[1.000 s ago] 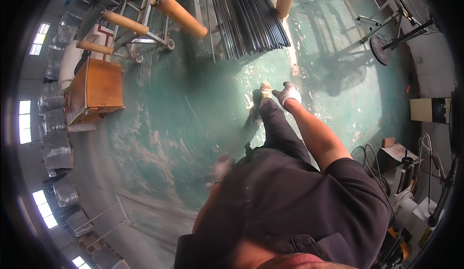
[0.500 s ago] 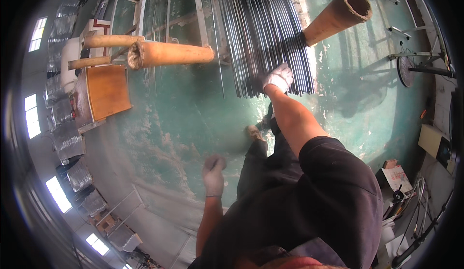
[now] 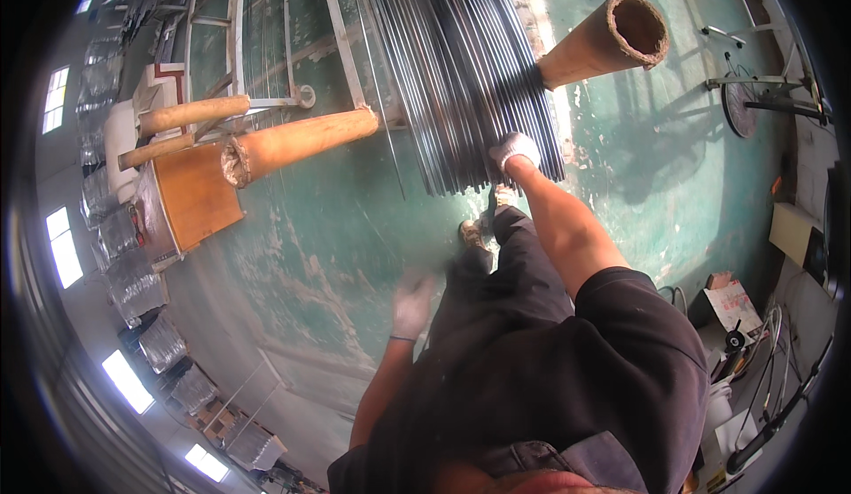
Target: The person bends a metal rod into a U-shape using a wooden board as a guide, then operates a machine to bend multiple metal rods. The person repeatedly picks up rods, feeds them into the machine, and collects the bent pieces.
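Observation:
A wide row of long, thin dark metal rods lies side by side, stretching away from me, near ends roughly level. My right hand, in a white knit glove, is on the rods close to their near ends at the right side. Its fingers look curled down onto them, though the fingertips are hidden. My left hand, also gloved, hangs low by my left leg, away from the rods. Motion smears its fingers, and I see nothing in it. One separate thin rod lies just left of the row.
Thick brown cardboard tubes jut out left of the rods, and another tube rises at the right. Metal frames stand at the far left beside an orange-brown board. Hoses and tools crowd the right wall.
My right hand has drawn slightly nearer along the rods. My left hand has swung a little to the right. The whole view has shifted and turned slightly.

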Tool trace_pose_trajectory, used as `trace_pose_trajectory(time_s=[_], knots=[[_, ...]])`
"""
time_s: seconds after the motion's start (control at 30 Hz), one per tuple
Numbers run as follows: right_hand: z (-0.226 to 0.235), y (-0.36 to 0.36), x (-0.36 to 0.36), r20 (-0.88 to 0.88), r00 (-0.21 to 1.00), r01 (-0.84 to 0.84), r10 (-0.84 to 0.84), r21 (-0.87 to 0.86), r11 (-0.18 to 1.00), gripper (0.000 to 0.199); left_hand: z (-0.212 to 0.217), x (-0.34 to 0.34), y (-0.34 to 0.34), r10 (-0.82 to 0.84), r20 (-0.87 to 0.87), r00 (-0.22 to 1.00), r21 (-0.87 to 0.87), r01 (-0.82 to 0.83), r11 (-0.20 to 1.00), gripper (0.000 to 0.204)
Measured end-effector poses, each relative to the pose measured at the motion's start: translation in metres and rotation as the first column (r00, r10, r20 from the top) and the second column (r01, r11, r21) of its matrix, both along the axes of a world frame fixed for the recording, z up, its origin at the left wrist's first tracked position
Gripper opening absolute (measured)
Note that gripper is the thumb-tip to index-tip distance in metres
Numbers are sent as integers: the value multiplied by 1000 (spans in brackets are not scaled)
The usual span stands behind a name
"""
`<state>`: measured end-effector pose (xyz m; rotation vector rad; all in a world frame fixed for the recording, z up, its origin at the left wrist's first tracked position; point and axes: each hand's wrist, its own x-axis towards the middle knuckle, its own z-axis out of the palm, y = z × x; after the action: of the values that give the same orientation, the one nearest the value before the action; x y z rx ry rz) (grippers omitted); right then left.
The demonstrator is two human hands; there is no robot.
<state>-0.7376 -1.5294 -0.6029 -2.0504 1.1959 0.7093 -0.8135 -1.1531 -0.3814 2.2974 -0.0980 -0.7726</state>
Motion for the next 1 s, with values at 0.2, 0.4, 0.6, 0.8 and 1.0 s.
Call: trace_pose_trajectory(time_s=[0.2, 0.4, 0.6, 0.8, 1.0], knots=[[17, -17, -6, 90, 995, -43, 37, 64, 997, 54, 0, 48, -3, 241, -21, 970, -164, -241, 957, 14], [52, -30, -17, 218, 940, 124, -262, 498, 858, 78, -3, 29, 3, 114, -70, 991, -37, -116, 992, 22], [60, -34, -26, 187, 911, 212, -367, 550, 807, 77, 15, 8, -28, 2, -108, 994, 2, -2, 1000, 28], [82, -28, -24, 156, 967, 149, -201, 296, 944, 75, 18, 25, -20, 9, -58, 998, -80, -14, 997, 22], [89, -7, -30, 256, 864, 275, -434, 482, 832, 67, -29, 50, 17, 18, -102, 995, -105, -29, 994, 34]])
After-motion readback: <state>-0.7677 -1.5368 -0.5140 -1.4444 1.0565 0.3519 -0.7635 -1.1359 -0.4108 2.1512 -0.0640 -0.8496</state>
